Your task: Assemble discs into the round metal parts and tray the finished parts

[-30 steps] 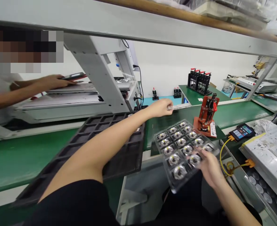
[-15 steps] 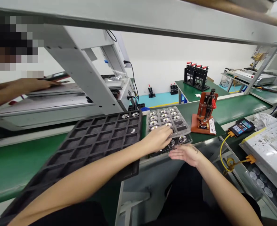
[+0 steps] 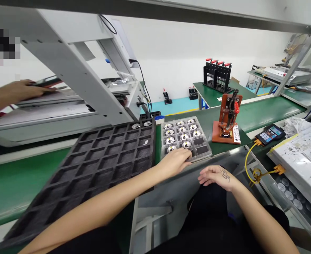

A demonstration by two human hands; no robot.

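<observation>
Tray [image 3: 202, 149] meets left hand [image 3: 174, 162], grip unclear; right hand [image 3: 217, 176] loosely spread, empty. Uneven pressure might dislodge parts [image 3: 182, 129].

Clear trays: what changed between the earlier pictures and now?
The right hand has let go of the tray it held up a second ago and hangs empty in front of the bench. The left hand has lowered another clear tray and is at its near edge; the first seems to lie beneath. The foam tray and red clamp stayed put.
</observation>
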